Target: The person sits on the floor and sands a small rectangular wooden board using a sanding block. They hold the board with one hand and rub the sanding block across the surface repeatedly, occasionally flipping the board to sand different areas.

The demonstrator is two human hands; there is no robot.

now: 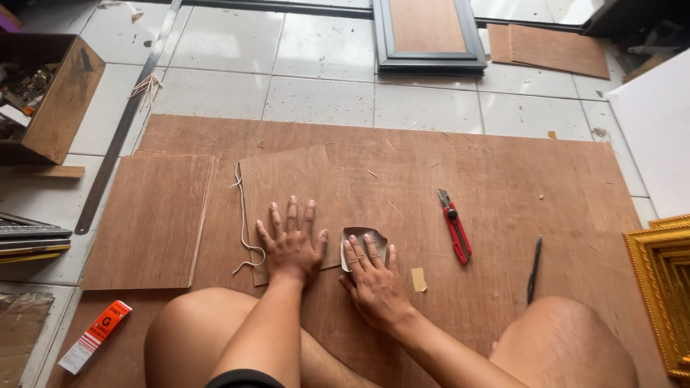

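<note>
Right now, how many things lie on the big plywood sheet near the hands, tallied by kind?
Plywood panels: 2, a stack at the left, and one under the left hand
Sandpaper under the right hand: 1
Cutter: 1
Pen: 1
String: 1
Tube box: 1
Total: 7

Wore no sleeves, no gloves, no rings on the left hand (291,244) or right hand (374,276). Had bare arms and knees (only a bit of black cloth showed, low down).
</note>
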